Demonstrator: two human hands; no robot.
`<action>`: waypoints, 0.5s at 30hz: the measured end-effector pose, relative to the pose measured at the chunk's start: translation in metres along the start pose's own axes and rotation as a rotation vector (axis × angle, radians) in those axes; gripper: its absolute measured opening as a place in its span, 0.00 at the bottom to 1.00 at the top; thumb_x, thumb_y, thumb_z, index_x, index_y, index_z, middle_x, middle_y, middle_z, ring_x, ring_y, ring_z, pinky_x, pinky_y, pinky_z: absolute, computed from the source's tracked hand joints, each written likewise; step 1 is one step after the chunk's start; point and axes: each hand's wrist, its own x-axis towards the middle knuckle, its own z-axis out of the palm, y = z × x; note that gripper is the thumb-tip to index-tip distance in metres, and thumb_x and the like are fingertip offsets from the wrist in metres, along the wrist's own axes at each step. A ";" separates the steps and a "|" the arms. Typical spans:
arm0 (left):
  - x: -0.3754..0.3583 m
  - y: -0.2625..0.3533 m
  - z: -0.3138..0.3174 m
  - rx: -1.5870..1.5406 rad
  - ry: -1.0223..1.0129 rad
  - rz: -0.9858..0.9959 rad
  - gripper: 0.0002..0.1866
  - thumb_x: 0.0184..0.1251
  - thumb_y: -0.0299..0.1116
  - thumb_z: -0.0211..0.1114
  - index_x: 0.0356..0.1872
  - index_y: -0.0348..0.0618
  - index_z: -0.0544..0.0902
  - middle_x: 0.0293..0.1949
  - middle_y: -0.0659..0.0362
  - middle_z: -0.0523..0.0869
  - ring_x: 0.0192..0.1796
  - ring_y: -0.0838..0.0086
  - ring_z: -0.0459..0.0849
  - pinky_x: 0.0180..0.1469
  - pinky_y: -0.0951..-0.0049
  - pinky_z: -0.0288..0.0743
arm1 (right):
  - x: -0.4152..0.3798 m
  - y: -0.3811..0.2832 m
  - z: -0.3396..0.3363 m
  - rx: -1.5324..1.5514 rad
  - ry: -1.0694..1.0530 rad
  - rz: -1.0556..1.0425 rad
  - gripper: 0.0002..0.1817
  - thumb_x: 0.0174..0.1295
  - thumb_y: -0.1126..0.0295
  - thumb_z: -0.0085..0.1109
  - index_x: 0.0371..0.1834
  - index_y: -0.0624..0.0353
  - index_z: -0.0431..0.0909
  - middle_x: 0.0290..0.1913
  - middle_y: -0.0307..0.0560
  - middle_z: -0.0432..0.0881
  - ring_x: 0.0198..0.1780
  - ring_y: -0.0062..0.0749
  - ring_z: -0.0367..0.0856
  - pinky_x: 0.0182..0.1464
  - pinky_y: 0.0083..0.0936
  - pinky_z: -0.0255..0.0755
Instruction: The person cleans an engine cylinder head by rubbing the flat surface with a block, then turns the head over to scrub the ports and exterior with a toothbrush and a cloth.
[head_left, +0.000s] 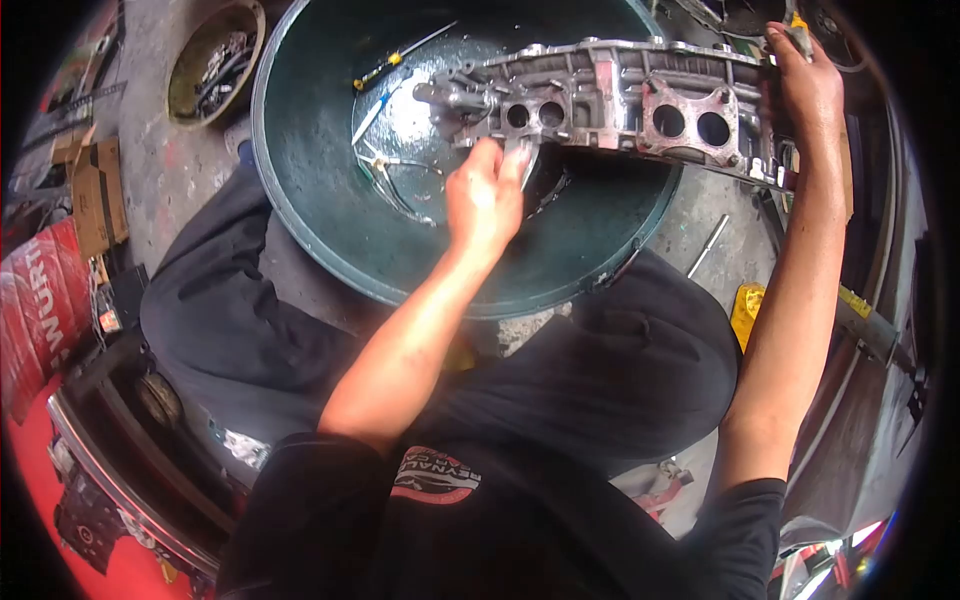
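A long grey metal cylinder head (620, 100) with paired round ports lies across the right part of a dark green tub (350, 265), its right end reaching past the rim. My left hand (484, 198) is closed at the head's lower edge near the left end, thumb up against the metal. At the far right end, my right hand (810, 85) has its fingers curled around a yellow-handled tool (797, 24), whose working end is hidden. Inside the tub, left of the head, lies a yellow-handled screwdriver (385, 70), with wet, shiny liquid around it.
A round basin (215, 65) with metal parts stands at the upper left. Cardboard (95, 200) and a red Würth-marked sheet (45, 310) are at the left. A metal rod (708, 246) and a yellow object (747, 312) lie on the right. My bent legs flank the tub.
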 end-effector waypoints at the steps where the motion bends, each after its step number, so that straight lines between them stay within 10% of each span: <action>1: -0.001 0.000 0.009 -0.118 0.097 -0.033 0.18 0.68 0.40 0.68 0.27 0.37 0.75 0.20 0.45 0.80 0.23 0.51 0.78 0.31 0.53 0.71 | -0.003 -0.001 0.003 0.030 -0.019 0.060 0.19 0.64 0.51 0.65 0.54 0.45 0.88 0.34 0.40 0.87 0.32 0.19 0.81 0.37 0.24 0.75; 15: -0.001 0.029 0.075 -0.276 0.417 -0.122 0.15 0.71 0.29 0.62 0.25 0.36 0.70 0.20 0.43 0.77 0.23 0.48 0.78 0.31 0.53 0.71 | -0.010 -0.010 0.000 0.081 0.020 0.018 0.21 0.60 0.50 0.65 0.52 0.47 0.88 0.40 0.48 0.89 0.38 0.35 0.87 0.43 0.32 0.78</action>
